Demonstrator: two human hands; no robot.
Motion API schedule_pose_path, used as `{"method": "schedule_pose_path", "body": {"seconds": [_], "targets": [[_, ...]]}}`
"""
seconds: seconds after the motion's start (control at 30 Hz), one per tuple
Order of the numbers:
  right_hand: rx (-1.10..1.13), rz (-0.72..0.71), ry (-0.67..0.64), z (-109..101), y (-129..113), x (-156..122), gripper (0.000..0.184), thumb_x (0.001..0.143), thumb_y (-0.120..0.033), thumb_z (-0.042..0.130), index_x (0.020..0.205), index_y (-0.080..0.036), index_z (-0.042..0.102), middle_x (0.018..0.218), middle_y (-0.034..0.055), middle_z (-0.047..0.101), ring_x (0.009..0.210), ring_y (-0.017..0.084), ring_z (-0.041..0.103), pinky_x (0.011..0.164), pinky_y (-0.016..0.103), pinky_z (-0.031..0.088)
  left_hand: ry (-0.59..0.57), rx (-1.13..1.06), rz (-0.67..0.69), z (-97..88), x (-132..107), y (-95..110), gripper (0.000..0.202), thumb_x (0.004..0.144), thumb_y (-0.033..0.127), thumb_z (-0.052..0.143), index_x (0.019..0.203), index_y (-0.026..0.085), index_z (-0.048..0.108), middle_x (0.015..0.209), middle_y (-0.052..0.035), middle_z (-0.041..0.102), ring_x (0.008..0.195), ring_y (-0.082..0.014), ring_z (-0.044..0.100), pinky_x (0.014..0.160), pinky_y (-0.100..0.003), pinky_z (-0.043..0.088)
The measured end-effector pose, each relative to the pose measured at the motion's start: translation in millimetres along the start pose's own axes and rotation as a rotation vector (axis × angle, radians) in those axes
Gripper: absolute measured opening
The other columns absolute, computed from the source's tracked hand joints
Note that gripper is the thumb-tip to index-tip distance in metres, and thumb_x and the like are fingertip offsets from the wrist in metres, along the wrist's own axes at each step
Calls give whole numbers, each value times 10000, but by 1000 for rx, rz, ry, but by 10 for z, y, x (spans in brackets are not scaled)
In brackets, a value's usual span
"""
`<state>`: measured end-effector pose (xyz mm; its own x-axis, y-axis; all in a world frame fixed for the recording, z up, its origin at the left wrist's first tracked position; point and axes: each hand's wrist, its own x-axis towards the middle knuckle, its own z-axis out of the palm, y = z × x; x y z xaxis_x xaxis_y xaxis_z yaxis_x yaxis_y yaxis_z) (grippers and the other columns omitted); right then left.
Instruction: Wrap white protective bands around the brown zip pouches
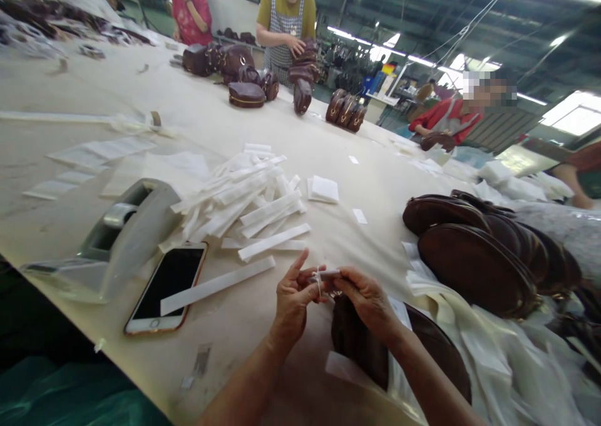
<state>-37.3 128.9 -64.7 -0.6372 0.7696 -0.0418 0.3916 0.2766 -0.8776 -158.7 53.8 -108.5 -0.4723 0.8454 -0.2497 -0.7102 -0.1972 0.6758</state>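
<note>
While both hands meet over the near edge of the table (385, 181), the left hand (292, 297) pinches one end of a small white strip (327, 275) between thumb and fingers, its index finger raised. The right hand (367, 299) is clenched on the other end. The strip sits between the two hands, just above a dark brown bag (357, 344) that lies under the right wrist, partly on clear plastic wrapping (469, 351). The bag looks closed, and what is inside cannot be seen.

To the right, a stack of brown bags (474, 257) leans together, all shut. Beyond the hands lies a loose pile of white strips (248, 203). To the left, a phone (164, 287) lies face up with one long strip across its corner, just beside a grey tape dispenser (124, 228). At the far side, a person in a checked apron (285, 19) rests a hand on more brown bags.
</note>
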Motion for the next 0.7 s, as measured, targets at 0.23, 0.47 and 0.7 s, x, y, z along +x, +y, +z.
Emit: {"method": "schedule_pose_path", "body": {"seconds": [0.23, 0.47, 0.7], "targets": [[-150, -126, -113, 66, -68, 33, 240, 877, -354, 488, 802, -208, 662, 766, 8, 658, 707, 138, 582, 683, 240, 435, 44, 156, 92, 19, -9, 86, 722, 521, 249, 845, 1191, 187, 583, 817, -44, 715, 683, -119, 613, 638, -203, 511], [-200, -71, -3, 107, -30, 6, 88, 807, -296, 562, 830, -215, 588, 754, -9, 634, 687, 137, 582, 666, 241, 447, 29, 320, 113, -19, 19, 165, 520, 567, 193, 809, 1062, 176, 647, 754, -14, 692, 683, -139, 621, 645, -215, 506], [-290, -25, 289, -376, 104, -114, 179, 773, -385, 550, 810, -221, 610, 802, 34, 671, 774, 189, 616, 769, 313, 468, -29, 671, 252, -152, 68, 249, 335, 669, 140, 688, 994, 214, 653, 740, 1, 690, 686, -145, 625, 687, -205, 477]]}}
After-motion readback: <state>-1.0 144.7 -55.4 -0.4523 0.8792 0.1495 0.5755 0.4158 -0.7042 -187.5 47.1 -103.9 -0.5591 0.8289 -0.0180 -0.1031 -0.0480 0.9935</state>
